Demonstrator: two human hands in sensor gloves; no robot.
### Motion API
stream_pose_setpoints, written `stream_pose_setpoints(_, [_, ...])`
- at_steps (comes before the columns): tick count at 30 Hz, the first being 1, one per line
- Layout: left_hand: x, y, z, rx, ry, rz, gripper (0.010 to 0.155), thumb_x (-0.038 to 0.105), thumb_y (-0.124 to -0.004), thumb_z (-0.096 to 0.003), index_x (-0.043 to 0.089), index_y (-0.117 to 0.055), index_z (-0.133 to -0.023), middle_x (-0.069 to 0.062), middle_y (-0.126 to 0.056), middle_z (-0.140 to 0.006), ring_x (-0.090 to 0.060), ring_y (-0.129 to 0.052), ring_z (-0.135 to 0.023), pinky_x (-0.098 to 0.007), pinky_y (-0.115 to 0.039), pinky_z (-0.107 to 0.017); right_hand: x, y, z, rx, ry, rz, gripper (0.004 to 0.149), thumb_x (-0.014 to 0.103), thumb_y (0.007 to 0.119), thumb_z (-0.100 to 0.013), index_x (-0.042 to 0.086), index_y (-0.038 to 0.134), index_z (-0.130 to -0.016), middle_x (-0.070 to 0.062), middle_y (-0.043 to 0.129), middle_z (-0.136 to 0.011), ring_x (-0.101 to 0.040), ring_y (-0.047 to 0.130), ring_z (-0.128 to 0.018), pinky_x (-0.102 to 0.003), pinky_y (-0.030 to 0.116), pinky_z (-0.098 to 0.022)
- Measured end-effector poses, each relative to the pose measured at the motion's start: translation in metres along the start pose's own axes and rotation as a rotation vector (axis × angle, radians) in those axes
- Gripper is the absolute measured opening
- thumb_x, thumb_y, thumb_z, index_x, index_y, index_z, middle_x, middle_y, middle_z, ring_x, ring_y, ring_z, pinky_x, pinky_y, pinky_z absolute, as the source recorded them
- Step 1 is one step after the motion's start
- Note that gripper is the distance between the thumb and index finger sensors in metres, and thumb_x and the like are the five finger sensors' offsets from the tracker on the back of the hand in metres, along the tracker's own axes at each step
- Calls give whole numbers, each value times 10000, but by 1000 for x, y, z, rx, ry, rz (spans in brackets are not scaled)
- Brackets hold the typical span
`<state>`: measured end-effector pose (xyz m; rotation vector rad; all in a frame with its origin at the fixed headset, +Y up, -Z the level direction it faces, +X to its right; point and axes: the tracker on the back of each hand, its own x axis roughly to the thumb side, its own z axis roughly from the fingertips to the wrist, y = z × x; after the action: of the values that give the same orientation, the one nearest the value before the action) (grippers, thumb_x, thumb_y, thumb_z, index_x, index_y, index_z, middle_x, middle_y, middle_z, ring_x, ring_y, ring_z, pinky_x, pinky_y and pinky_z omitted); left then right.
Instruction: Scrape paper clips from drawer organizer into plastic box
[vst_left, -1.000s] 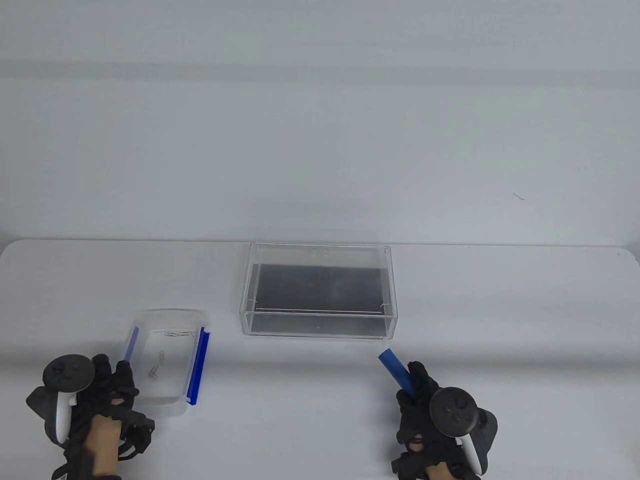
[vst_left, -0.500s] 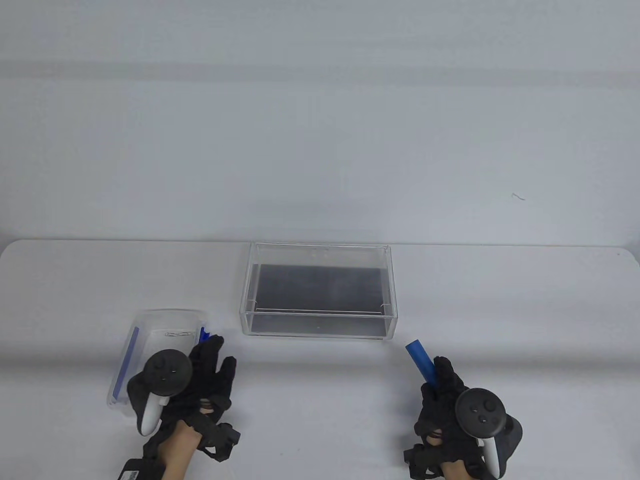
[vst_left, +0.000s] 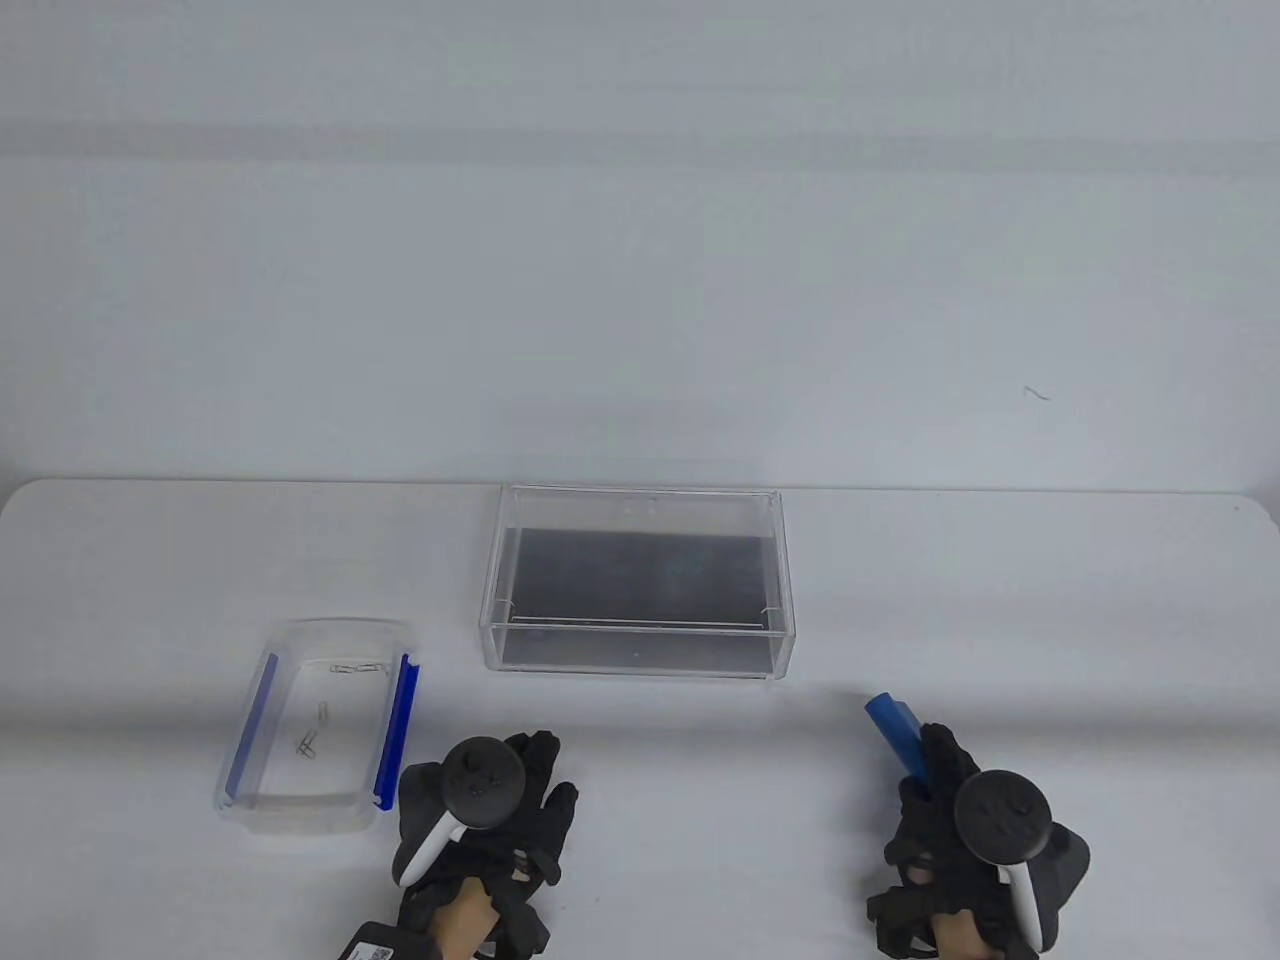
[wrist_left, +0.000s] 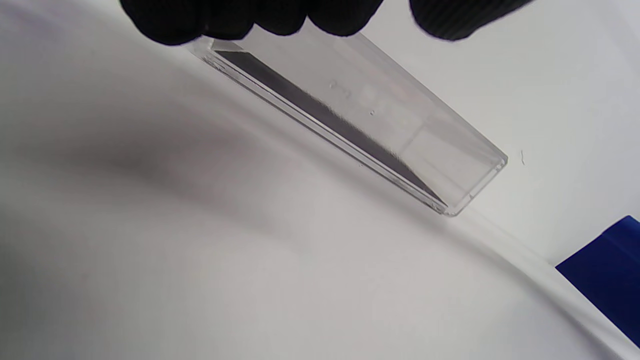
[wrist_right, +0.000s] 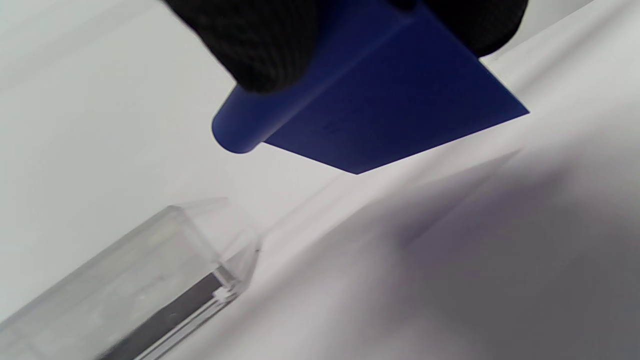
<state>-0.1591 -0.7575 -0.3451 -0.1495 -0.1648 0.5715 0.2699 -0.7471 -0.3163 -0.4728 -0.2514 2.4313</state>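
The clear plastic box (vst_left: 340, 630) with blue side latches stands at the front left, with a few paper clips (vst_left: 308, 745) inside. The clear drawer organizer (vst_left: 640, 662) with a dark floor stands mid-table; I see no clips in it. It also shows in the left wrist view (wrist_left: 380, 125) and the right wrist view (wrist_right: 150, 280). My left hand (vst_left: 545, 775) is empty, fingers spread, just right of the box. My right hand (vst_left: 935, 765) grips a blue scraper (vst_left: 895, 728) at the front right, below the organizer's right corner. The scraper's flat blade (wrist_right: 390, 115) hangs above the table.
The white table's far edge (vst_left: 640, 484) runs just behind the organizer, with a pale wall beyond. The scraper's corner shows at the right edge of the left wrist view (wrist_left: 607, 270).
My left hand has moved from the box's left side, across it, to its right side. My right hand with the scraper has drifted right and slightly toward me.
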Motion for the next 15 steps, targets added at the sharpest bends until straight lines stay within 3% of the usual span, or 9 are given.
stream_pose_setpoints(5, [4, -6, 0, -13, -22, -21, 667, 473, -653, -467, 156, -475, -1026, -175, -447, -1021, -464, -540, -933, -544, -637, -636, -16, 3, -5, 24, 59, 105, 614, 241, 806, -419, 267, 506, -954, -34, 649, -981, -332, 667, -897, -550, 520, -700])
stream_pose_setpoints(15, [3, -6, -1, -11, -31, -29, 668, 474, -654, -466, 156, -475, -1025, -173, -455, -1019, -462, -548, -931, -542, -643, -634, -13, 10, -6, 66, 43, 268, 621, 246, 862, -393, 282, 554, -930, -3, 692, -948, -306, 691, -877, -541, 553, -687])
